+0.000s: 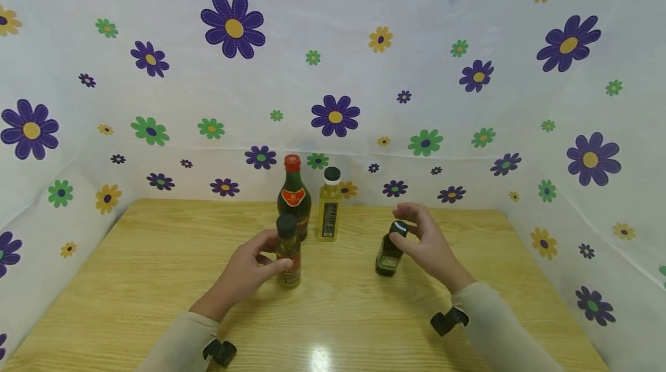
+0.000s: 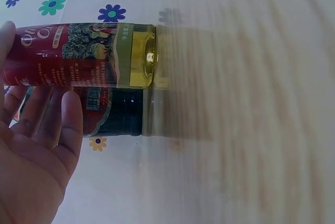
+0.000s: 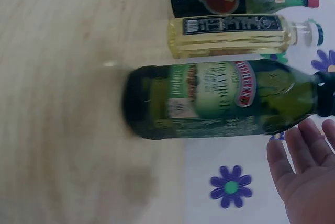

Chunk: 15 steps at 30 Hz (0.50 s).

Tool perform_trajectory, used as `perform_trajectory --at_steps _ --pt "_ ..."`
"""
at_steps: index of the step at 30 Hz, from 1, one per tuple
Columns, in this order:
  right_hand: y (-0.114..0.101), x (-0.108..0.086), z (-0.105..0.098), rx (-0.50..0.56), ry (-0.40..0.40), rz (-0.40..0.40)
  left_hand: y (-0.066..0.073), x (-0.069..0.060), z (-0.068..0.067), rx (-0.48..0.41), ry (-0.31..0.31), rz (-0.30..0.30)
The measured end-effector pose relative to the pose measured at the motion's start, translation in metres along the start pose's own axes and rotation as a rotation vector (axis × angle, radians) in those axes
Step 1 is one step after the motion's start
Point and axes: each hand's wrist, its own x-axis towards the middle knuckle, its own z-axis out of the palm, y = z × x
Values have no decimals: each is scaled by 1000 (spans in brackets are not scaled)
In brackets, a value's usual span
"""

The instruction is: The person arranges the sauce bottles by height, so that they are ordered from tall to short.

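Note:
A small oil bottle (image 1: 288, 271) with a dark cap and red label stands upright at centre left. My left hand (image 1: 255, 268) grips it, thumb on the near side and fingers behind. In the left wrist view the oil bottle (image 2: 89, 56) shows yellow oil at its base. On the right, my right hand (image 1: 426, 247) holds a green olive oil bottle (image 1: 389, 256) near its dark cap, thumb in front, and the bottle leans slightly. The right wrist view shows this olive oil bottle's (image 3: 209, 98) green label and slightly blurred base; the thumb is hidden there.
Behind the left hand stands a dark bottle (image 1: 294, 198) with a red cap. Beside it is a clear bottle (image 1: 328, 216) of yellow oil with a dark cap. A flower-print sheet (image 1: 406, 140) encloses the wooden table (image 1: 333, 314) at the back and sides.

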Motion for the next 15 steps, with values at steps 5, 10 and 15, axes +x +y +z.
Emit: perform_trajectory --at_steps 5,10,15 --pt "17 -10 4 59 -14 80 0 1 1 9 2 -4" --pt "22 -17 8 91 -23 138 0 1 1 5 1 -8" --pt "20 -18 8 102 -17 120 0 1 1 1 2 -11"
